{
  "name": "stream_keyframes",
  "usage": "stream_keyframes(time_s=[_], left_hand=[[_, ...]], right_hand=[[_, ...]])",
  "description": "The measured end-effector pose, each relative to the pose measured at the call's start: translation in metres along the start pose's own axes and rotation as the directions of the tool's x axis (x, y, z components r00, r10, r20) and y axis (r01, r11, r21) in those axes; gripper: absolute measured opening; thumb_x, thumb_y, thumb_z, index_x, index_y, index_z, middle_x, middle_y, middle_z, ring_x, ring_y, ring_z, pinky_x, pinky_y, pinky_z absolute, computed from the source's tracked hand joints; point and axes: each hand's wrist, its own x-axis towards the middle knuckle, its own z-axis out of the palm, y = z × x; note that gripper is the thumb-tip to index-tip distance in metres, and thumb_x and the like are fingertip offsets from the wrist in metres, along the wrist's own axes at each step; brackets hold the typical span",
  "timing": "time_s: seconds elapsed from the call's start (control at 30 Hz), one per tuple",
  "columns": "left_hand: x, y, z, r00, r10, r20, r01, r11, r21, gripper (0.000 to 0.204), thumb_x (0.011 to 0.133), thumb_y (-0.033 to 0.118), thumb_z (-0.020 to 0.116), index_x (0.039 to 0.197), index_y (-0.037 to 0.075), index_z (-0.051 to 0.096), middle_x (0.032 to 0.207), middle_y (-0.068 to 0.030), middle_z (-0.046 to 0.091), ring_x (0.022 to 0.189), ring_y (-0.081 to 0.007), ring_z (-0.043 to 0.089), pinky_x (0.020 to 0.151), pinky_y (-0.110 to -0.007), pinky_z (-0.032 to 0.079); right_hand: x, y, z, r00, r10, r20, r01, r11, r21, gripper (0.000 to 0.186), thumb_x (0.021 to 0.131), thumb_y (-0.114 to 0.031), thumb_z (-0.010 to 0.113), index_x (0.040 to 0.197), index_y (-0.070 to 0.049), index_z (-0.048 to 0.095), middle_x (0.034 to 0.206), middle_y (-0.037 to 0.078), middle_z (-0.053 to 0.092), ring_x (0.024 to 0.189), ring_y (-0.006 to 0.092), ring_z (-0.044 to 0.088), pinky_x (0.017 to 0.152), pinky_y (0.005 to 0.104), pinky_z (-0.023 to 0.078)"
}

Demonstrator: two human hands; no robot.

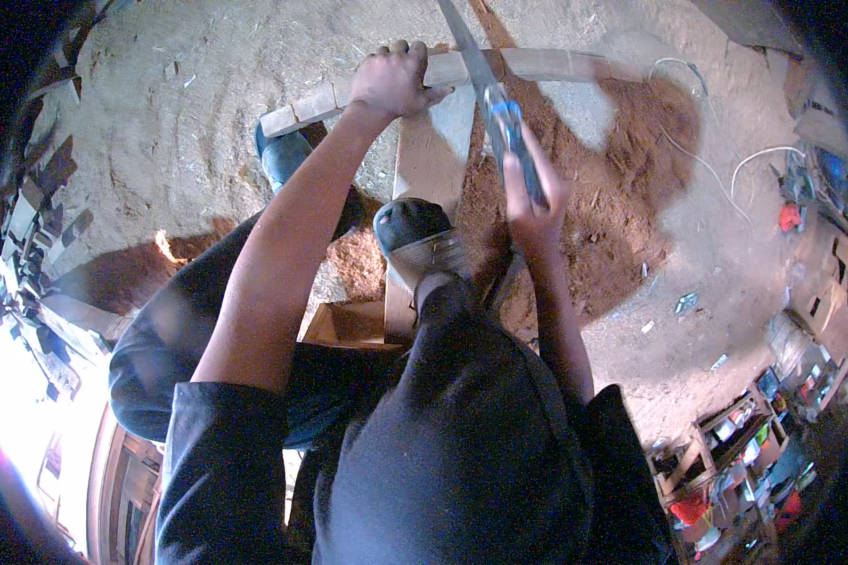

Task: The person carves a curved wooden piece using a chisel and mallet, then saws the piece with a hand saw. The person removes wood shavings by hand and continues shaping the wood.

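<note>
A long pale wooden beam (546,64) lies crosswise ahead of me, looking bowed in the fisheye picture. My left hand (391,83) is closed over it left of the middle, fingers on its far side and thumb along its near side. My right hand (537,196) is wrapped round the blue and black handle of a handsaw (481,71). The saw's blade crosses the beam to the right of my left hand and points away from me. Whether its teeth are in the wood, I cannot tell.
A board (428,162) runs from the beam toward me, with my sandalled foot (417,235) on it. My other foot (285,158) is near the beam's left end. Reddish sawdust (612,217) covers the ground. A pale cord (740,169) and a cluttered wooden tool box (725,443) are at right.
</note>
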Motion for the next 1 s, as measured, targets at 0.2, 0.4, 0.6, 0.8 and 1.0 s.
stream_keyframes(time_s=[0.2, 0.4, 0.6, 0.8, 1.0], left_hand=[[0.001, 0.008, -0.016, 1.0, -0.01, -0.008, 0.01, 1.0, -0.002, 0.068, 0.075, 0.063, 0.065, 0.105, 0.003, 0.055, 0.101, -0.0186, 0.062, 0.094, -0.0366, 0.064, 0.08, -0.046, 0.054], [0.002, 0.0, 0.001, 1.0, 0.014, 0.003, -0.014, 1.0, -0.028, 0.076, 0.075, 0.069, 0.061, 0.114, 0.004, 0.055, 0.104, -0.0218, 0.06, 0.095, -0.042, 0.064, 0.078, -0.05, 0.055], [-0.005, 0.003, -0.014, 1.0, -0.006, 0.028, 0.005, 1.0, 0.008, 0.074, 0.075, 0.066, 0.063, 0.112, 0.003, 0.054, 0.104, -0.0195, 0.061, 0.096, -0.0384, 0.064, 0.08, -0.047, 0.054], [0.0, 0.011, -0.007, 1.0, 0.009, -0.022, -0.01, 1.0, -0.017, 0.074, 0.074, 0.066, 0.064, 0.112, 0.003, 0.054, 0.104, -0.019, 0.061, 0.096, -0.0364, 0.064, 0.082, -0.045, 0.053], [-0.005, 0.004, -0.015, 0.995, -0.038, 0.09, 0.039, 0.999, -0.013, 0.073, 0.075, 0.065, 0.064, 0.112, 0.003, 0.054, 0.108, -0.0193, 0.06, 0.1, -0.0384, 0.062, 0.083, -0.047, 0.053]], right_hand=[[-0.13, -0.014, -0.024, 0.97, 0.242, -0.033, -0.239, 0.968, 0.083, 0.045, 0.098, -0.018, 0.05, 0.136, 0.007, 0.044, 0.124, 0.019, 0.06, 0.115, 0.024, 0.057, 0.099, 0.035, 0.043], [0.009, -0.015, 0.009, 0.999, 0.006, -0.034, -0.003, 0.996, 0.085, 0.039, 0.097, -0.013, 0.052, 0.131, 0.006, 0.051, 0.118, 0.016, 0.063, 0.109, 0.0184, 0.059, 0.092, 0.03, 0.046], [-0.096, 0.014, -0.013, 0.99, 0.136, -0.046, -0.135, 0.991, 0.013, 0.047, 0.096, -0.023, 0.054, 0.133, 0.005, 0.049, 0.124, 0.018, 0.061, 0.111, 0.0203, 0.059, 0.095, 0.0322, 0.044], [-0.085, -0.02, -0.019, 0.996, 0.077, -0.048, -0.074, 0.996, 0.054, 0.051, 0.096, -0.03, 0.054, 0.131, 0.007, 0.049, 0.113, 0.013, 0.064, 0.099, 0.0197, 0.061, 0.088, 0.0322, 0.047], [0.006, -0.005, 0.006, 0.999, 0.009, -0.035, -0.004, 0.991, 0.135, 0.041, 0.098, -0.018, 0.054, 0.132, 0.004, 0.051, 0.107, 0.008, 0.066, 0.09, 0.0116, 0.059, 0.079, 0.0258, 0.048]])
